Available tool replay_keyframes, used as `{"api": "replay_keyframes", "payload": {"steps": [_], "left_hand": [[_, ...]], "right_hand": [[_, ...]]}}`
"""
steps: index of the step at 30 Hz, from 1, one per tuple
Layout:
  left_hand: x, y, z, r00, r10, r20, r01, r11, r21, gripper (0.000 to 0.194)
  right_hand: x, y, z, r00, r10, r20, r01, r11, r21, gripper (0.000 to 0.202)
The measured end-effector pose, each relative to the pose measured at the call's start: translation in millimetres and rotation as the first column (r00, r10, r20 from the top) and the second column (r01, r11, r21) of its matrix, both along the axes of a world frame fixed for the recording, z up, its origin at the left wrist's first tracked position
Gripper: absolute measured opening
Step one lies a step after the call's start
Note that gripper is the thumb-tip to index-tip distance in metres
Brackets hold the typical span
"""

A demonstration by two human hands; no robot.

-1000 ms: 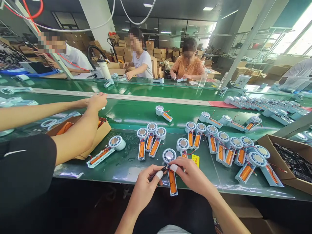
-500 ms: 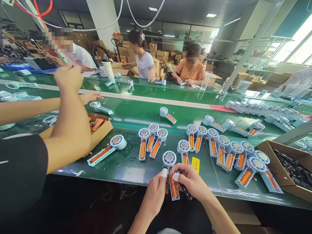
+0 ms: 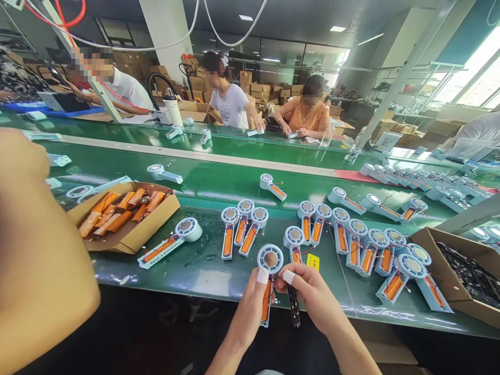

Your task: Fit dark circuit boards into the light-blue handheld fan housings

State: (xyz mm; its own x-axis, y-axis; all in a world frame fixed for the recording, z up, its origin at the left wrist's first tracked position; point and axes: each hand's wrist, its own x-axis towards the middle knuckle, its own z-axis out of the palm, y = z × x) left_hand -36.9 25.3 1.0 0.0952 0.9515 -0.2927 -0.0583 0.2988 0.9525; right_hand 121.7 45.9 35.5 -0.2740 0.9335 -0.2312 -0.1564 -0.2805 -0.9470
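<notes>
At the bench's front edge my left hand (image 3: 246, 307) is closed round the handle of a small handheld fan (image 3: 270, 259), its round head up. An orange battery and thin wires show in the open handle. My right hand (image 3: 308, 291), with a white cover on the thumb as on the left, pinches a narrow black circuit board (image 3: 294, 306) that hangs down just right of the fan. Its fingertips are close to the fan's wires; whether they touch is hidden. Behind my hands lies another fan (image 3: 294, 237), beside a yellow label (image 3: 313, 262).
A cardboard box of black boards (image 3: 464, 271) stands at the right, a cardboard tray of orange batteries (image 3: 128, 245) at the left. Several open fans (image 3: 357, 229) lie between them. A co-worker's arm (image 3: 42, 245) fills the left edge. Beyond the green conveyor (image 3: 219, 174) other people work.
The black board has swung out from behind my right hand and hangs straight down, apart from the fan. The co-worker's arm has drawn back leftward, uncovering the battery tray.
</notes>
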Motion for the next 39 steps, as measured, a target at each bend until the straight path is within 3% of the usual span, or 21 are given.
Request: {"api": "replay_keyframes", "payload": {"steps": [4,7,11,19,24,27,31,34,37,39], "left_hand": [[-6.9,-1.3,9.1,0.985,-0.169,0.040,0.165,0.982,0.094,0.048],[-7.2,-4.7,15.7,0.985,-0.171,-0.025,0.173,0.980,0.099,0.048],[-3.5,-7.3,16.9,0.991,-0.097,-0.095,0.109,0.985,0.134,0.038],[-13.7,0.2,-3.1,0.991,-0.062,-0.118,0.084,0.978,0.193,0.033],[-10.2,1.0,0.0,0.984,-0.043,-0.175,0.076,0.979,0.187,0.040],[-4.4,0.9,2.8,0.989,0.006,-0.151,0.018,0.987,0.158,0.044],[-0.5,3.5,4.1,0.987,0.109,-0.116,-0.091,0.984,0.154,0.040],[-0.1,5.3,7.2,0.988,0.135,-0.070,-0.125,0.984,0.130,0.036],[0.8,5.0,14.9,0.993,0.115,-0.012,-0.113,0.990,0.081,0.033],[2.4,4.3,21.6,0.994,0.100,0.045,-0.101,0.994,0.037,0.028]], "right_hand": [[2.4,-4.4,1.1,0.991,-0.022,-0.131,0.001,0.988,-0.154,0.039],[5.9,-9.1,0.1,0.995,-0.010,-0.103,-0.006,0.988,-0.155,0.042],[9.3,-10.7,-3.4,0.999,0.035,0.029,-0.034,0.999,-0.039,0.044],[20.6,-18.1,-2.2,0.931,0.076,0.358,-0.152,0.970,0.189,0.025],[12.9,-19.3,-7.4,0.848,-0.113,0.518,-0.072,0.944,0.323,0.028],[7.5,-18.6,-10.6,0.699,-0.247,0.671,-0.046,0.921,0.387,0.021],[8.6,-19.1,3.7,0.455,-0.160,0.876,-0.340,0.878,0.336,0.027],[11.4,-19.4,25.6,0.319,-0.018,0.948,-0.575,0.791,0.208,0.020],[11.8,-16.4,40.5,0.276,0.085,0.957,-0.716,0.683,0.145,0.007],[10.7,-12.4,40.9,0.352,0.160,0.922,-0.744,0.646,0.171,0.007]]}}
